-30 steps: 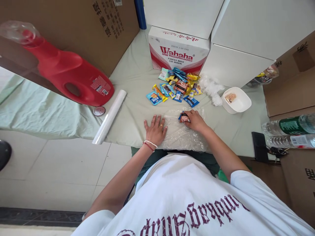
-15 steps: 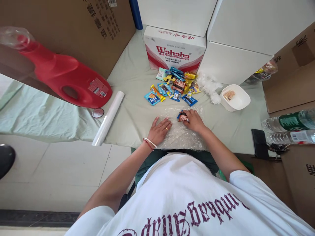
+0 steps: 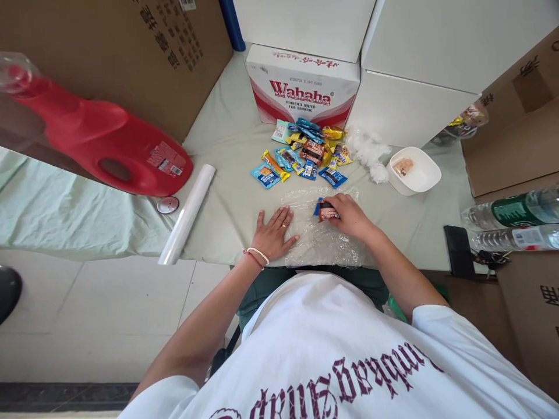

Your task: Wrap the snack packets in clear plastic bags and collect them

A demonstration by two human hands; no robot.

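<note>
Green cloth (image 3: 227, 192) carries clear film (image 3: 323, 241); left hand (image 3: 273, 235) flat, fingers spread, right hand (image 3: 351, 216) pinches a snack packet (image 3: 324, 210) between fingers.

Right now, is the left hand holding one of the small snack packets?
No: the left hand lies flat and empty at the edge of the crinkled clear plastic sheet, while the right hand grips a brown-and-blue snack packet.

One Wahaha carton (image 3: 301, 87). In front of it lies a heap of snack packets (image 3: 301, 157), roughly a dozen, too overlapped to count exactly, with one separate packet (image 3: 325, 211) nearer. To the carton's right are one white bowl (image 3: 424, 181) and two water bottles (image 3: 515, 212). To its left are one red jug (image 3: 100, 139) and one film roll (image 3: 187, 212).
</note>
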